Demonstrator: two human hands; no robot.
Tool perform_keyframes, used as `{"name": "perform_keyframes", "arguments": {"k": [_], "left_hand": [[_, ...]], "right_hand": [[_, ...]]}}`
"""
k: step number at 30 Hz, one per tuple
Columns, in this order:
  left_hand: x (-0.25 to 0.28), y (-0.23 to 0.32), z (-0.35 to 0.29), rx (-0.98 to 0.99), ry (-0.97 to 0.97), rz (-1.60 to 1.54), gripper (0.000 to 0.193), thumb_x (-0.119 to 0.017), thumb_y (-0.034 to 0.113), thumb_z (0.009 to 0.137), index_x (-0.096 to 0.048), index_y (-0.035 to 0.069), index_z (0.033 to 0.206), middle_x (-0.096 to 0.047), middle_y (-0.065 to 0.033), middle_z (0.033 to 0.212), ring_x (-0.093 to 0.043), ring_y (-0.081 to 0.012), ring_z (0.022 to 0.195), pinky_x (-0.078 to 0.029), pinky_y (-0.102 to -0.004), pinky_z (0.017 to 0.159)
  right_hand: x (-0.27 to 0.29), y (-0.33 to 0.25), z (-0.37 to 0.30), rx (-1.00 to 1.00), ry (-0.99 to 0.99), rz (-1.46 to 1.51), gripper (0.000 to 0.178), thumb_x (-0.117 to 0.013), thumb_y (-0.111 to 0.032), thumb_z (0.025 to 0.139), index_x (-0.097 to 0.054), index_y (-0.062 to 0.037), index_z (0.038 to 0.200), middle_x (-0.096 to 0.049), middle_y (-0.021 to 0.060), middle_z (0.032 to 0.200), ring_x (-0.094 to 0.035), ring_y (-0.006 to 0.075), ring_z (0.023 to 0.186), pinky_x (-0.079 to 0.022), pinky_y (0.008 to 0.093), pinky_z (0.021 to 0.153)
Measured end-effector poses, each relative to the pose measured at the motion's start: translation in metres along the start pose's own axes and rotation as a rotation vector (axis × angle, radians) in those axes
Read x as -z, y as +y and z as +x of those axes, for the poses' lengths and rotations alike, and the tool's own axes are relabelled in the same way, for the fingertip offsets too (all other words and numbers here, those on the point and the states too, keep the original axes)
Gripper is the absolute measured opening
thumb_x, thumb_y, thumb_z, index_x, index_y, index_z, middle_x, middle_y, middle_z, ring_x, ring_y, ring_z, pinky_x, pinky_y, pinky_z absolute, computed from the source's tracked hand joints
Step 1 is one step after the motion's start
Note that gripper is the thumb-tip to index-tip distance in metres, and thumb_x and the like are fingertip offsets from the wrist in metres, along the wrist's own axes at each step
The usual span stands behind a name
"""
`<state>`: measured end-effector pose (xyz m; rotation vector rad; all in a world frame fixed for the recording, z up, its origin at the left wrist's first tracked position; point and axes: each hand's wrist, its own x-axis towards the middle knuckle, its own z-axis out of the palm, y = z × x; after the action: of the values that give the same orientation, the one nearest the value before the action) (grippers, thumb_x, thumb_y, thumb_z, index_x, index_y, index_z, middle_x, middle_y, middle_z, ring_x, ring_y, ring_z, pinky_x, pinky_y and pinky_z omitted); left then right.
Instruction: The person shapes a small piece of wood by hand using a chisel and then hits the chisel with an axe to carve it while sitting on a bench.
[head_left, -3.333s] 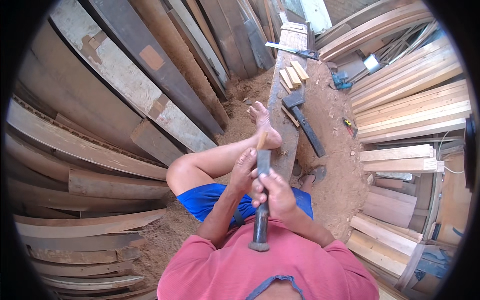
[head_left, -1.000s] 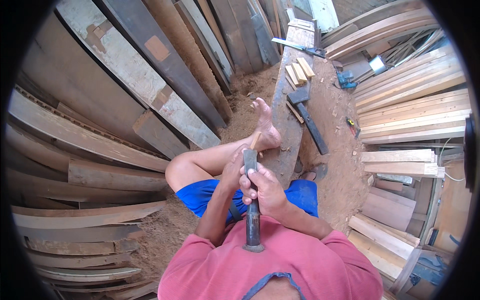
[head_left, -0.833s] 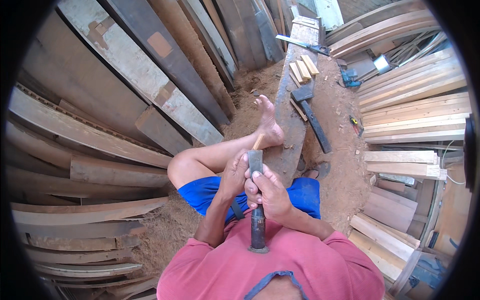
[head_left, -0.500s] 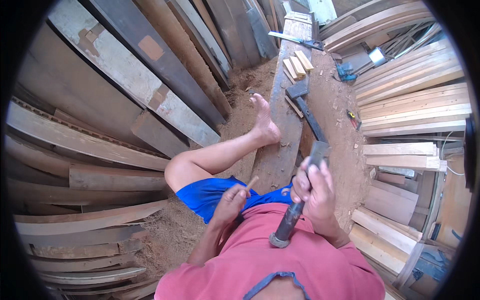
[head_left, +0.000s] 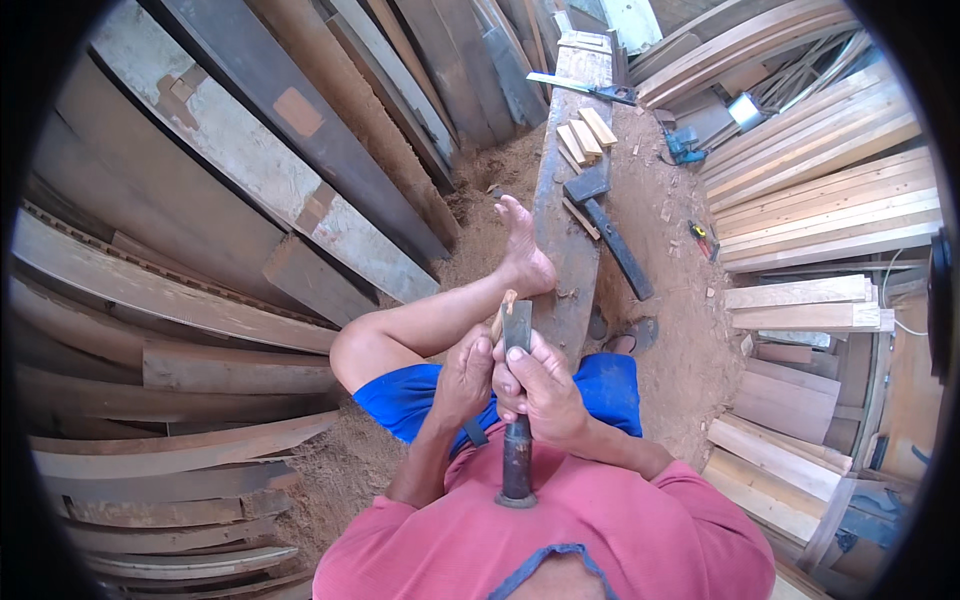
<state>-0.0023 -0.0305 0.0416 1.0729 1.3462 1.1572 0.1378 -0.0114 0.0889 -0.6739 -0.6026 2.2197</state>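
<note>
In front of my chest, my right hand (head_left: 540, 388) wraps round the upper part of a wide chisel (head_left: 517, 325). Its dark handle (head_left: 516, 460) points back at me, with the ringed butt end against my shirt. Close beside it, my left hand (head_left: 465, 378) pinches a thin wooden stick (head_left: 506, 307). The stick stands upright along the left edge of the blade, its frayed tip level with the blade's end. My fingers hide the stick's lower part.
A plank bench (head_left: 572, 250) runs away from me, bearing a mallet (head_left: 610, 225), several small wood blocks (head_left: 585, 138) and a handsaw (head_left: 585, 87). A screwdriver (head_left: 700, 238) and a blue power tool (head_left: 684, 145) lie on the right. Boards (head_left: 280, 150) lean at left; stacked lumber (head_left: 825, 210) fills the right.
My right hand has brought the chisel left and turned it more upright. My left hand has raised the stick to meet the blade.
</note>
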Motion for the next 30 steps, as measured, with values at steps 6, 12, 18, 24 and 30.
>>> {"name": "perform_keyframes", "arguments": {"k": [6, 12, 18, 24, 30], "left_hand": [[0.019, -0.058, -0.075, -0.156, -0.054, 0.374, 0.041, -0.031, 0.031, 0.105, -0.052, 0.004, 0.082, -0.048, -0.0009, 0.066, -0.045, -0.0124, 0.055, -0.036, -0.0312, 0.051], [0.007, -0.038, -0.004, 0.245, 0.142, -0.404, 0.039, -0.036, 0.036, 0.105, -0.054, 0.005, 0.088, -0.038, 0.0050, 0.060, -0.033, -0.0053, 0.052, -0.029, -0.0226, 0.048], [-0.019, -0.038, 0.008, 0.058, -0.179, -0.203, 0.031, -0.041, 0.031, 0.104, -0.058, 0.006, 0.096, -0.046, 0.0029, 0.069, -0.042, -0.0059, 0.061, -0.036, -0.0231, 0.056], [-0.013, -0.051, 0.000, 0.136, -0.412, -0.198, 0.037, -0.038, 0.037, 0.105, -0.056, 0.005, 0.100, -0.044, 0.0025, 0.066, -0.041, -0.0068, 0.058, -0.036, -0.0234, 0.054], [-0.008, -0.044, 0.016, 0.129, -0.172, -0.241, 0.045, -0.034, 0.044, 0.104, -0.057, 0.008, 0.091, -0.047, 0.0021, 0.064, -0.042, -0.0074, 0.054, -0.036, -0.0230, 0.050]], "right_hand": [[0.028, -0.048, -0.038, 0.261, 0.103, -0.013, 0.017, -0.040, -0.022, 0.103, -0.046, -0.0081, 0.109, -0.046, 0.0004, 0.070, -0.041, 0.0069, 0.050, -0.043, 0.0263, 0.049], [0.041, -0.014, -0.006, -0.067, 0.201, 0.080, 0.032, -0.044, -0.028, 0.103, -0.043, -0.0095, 0.129, -0.045, -0.0010, 0.071, -0.044, 0.0074, 0.050, -0.044, 0.0247, 0.048], [0.062, -0.028, 0.031, 0.337, 0.268, -0.600, 0.022, -0.060, -0.016, 0.096, -0.057, -0.0023, 0.113, -0.050, -0.0043, 0.068, -0.044, 0.0025, 0.050, -0.041, 0.0198, 0.046], [0.082, -0.024, 0.032, 0.318, 0.239, -0.711, 0.017, -0.053, -0.013, 0.098, -0.057, -0.0014, 0.109, -0.052, -0.0022, 0.070, -0.047, 0.0026, 0.052, -0.039, 0.0195, 0.046], [0.051, -0.025, 0.033, 0.270, 0.301, -0.305, 0.026, -0.040, -0.022, 0.103, -0.048, -0.0039, 0.121, -0.061, 0.0047, 0.081, -0.054, 0.0077, 0.052, -0.049, 0.0222, 0.048]]}}
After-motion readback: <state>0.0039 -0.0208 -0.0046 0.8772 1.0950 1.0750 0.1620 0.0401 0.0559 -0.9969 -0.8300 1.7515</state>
